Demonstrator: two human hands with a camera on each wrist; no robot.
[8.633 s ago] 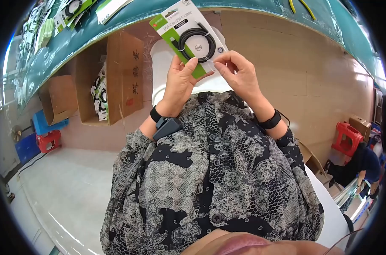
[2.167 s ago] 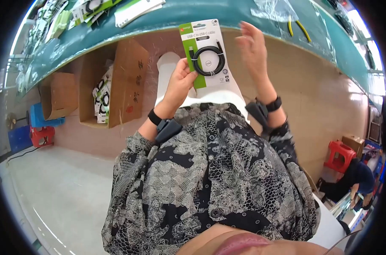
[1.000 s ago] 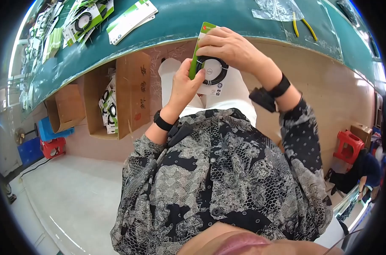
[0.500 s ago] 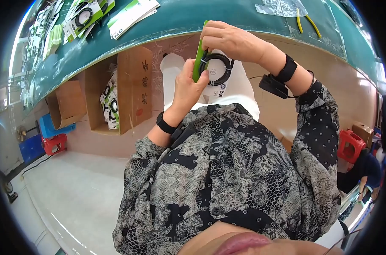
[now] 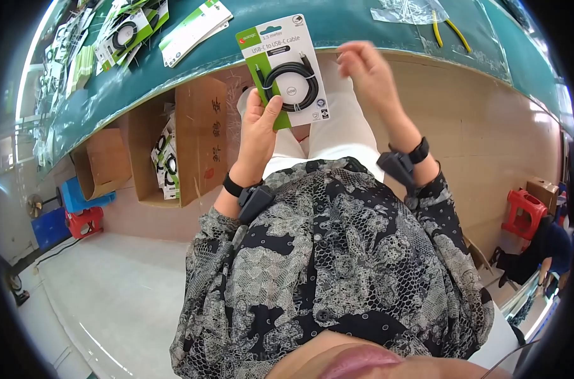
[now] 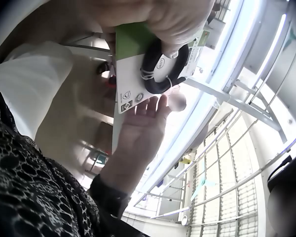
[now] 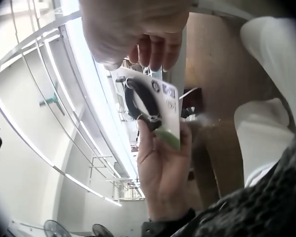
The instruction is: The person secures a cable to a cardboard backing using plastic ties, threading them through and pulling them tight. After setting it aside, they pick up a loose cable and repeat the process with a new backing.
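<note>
My left hand point(image 5: 259, 128) pinches a carded USB-C cable point(image 5: 291, 74) at its lower left edge, thumb on the front. The card is white and green, with a coiled black cable tied to it by thin clear ties; its printed face points up at the head. My right hand point(image 5: 370, 71), blurred, is raised to the right of the card with nothing in it. In the left wrist view the right hand point(image 6: 138, 136) shows loose fingers beyond the card's edge. The right wrist view has the right hand's fingers point(image 7: 158, 52) loosely bent close above the card.
On the green bench point(image 5: 261, 31) lie a pile of carded cables point(image 5: 126, 35), a stack of flat cards point(image 5: 195, 31), a clear bag of ties point(image 5: 410, 9) and yellow-handled pliers point(image 5: 450, 31). Below left stands a cardboard box point(image 5: 199, 136) with more packs inside.
The right hand has come off the card's top and moved right. The card has turned to face the head and shifted left, still in the left hand.
</note>
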